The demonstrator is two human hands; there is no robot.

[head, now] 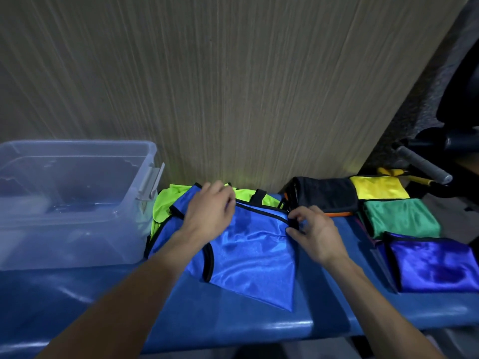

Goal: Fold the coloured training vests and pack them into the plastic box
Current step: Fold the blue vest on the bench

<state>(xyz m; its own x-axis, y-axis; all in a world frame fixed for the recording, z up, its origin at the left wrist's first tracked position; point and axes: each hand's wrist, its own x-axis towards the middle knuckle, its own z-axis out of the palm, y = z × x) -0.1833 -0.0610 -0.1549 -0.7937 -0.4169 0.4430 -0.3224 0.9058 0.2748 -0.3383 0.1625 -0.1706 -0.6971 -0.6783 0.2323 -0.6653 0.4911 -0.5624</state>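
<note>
1. Right hand [315,233] pinches the black-trimmed right edge of the blue vest [248,255] between thumb and fingers.
2. Left hand [210,209] lies on the vest's far-left part, fingers curled over its black-trimmed top edge; whether it grips or only presses, I cannot tell.
3. Blue vest lies spread on the blue bench [207,314], near its far edge, with one corner pointing toward the near edge.
4. Under it, a lime vest [163,203] shows at the far-left side, against the wooden wall [233,86].
5. Clear plastic box [70,203] stands on the bench's left part, just beside the lime vest, lid off.
6. Folded vests sit on the bench's right part: a black one [324,194] with an orange edge just beyond the right hand, a yellow one [378,187] beside it, a green one [400,216] nearer, and a dark blue one [432,263] nearest the right corner.
</note>
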